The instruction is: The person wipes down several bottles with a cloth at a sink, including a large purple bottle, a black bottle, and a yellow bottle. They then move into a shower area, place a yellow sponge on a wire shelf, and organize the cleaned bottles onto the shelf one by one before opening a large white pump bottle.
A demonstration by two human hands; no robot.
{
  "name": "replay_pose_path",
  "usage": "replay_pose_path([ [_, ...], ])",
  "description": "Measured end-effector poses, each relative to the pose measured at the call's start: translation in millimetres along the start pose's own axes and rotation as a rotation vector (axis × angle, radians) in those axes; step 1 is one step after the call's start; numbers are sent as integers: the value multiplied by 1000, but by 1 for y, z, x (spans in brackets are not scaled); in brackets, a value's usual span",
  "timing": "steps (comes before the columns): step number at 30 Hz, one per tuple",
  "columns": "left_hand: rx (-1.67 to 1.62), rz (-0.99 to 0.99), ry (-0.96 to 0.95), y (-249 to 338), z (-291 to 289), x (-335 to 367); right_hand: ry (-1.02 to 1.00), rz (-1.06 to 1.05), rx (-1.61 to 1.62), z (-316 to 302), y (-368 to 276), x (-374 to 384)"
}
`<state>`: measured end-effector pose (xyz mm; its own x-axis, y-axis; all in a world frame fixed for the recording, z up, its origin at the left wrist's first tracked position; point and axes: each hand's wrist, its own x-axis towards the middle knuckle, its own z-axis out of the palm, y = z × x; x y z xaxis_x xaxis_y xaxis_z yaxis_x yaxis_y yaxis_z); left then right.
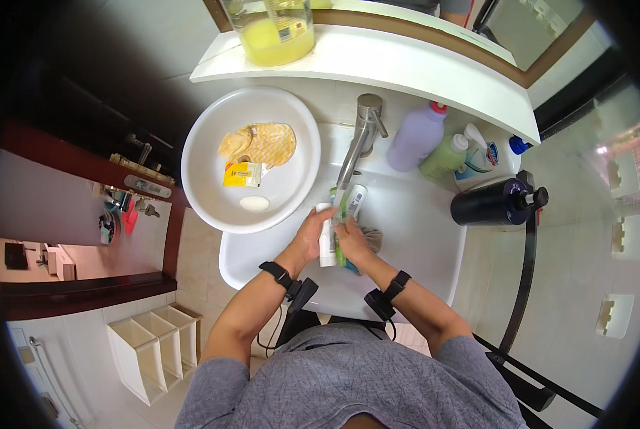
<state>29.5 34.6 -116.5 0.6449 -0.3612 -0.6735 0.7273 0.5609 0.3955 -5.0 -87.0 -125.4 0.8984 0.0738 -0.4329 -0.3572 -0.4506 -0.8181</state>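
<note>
Over the white sink (413,250), my left hand (310,234) is closed around a white tube (327,247) held upright in the picture, below the faucet (366,136). Close beside it, my right hand (354,242) is closed at a slim green and white item (340,250), whose kind I cannot make out. Another white tube (358,197) lies in the sink just beyond my right fingers. Partly hidden behind that hand is a greyish-brown bundle (373,239), perhaps cloth. Something blue shows under the right hand, mostly covered.
A white basin (198,196) at the left holds a yellow patterned cloth (273,143), a yellow packet (241,174) and a white oval soap (255,204). Purple (414,139), green (441,159) and black (488,202) bottles line the right rim. A white shelf (406,61) overhangs the back.
</note>
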Motion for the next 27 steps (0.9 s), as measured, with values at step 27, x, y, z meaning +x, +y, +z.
replay_pose_path([
  [27, 2098, 605, 353, 202, -16, -80, -228, 286, 902, -13, -22, 16],
])
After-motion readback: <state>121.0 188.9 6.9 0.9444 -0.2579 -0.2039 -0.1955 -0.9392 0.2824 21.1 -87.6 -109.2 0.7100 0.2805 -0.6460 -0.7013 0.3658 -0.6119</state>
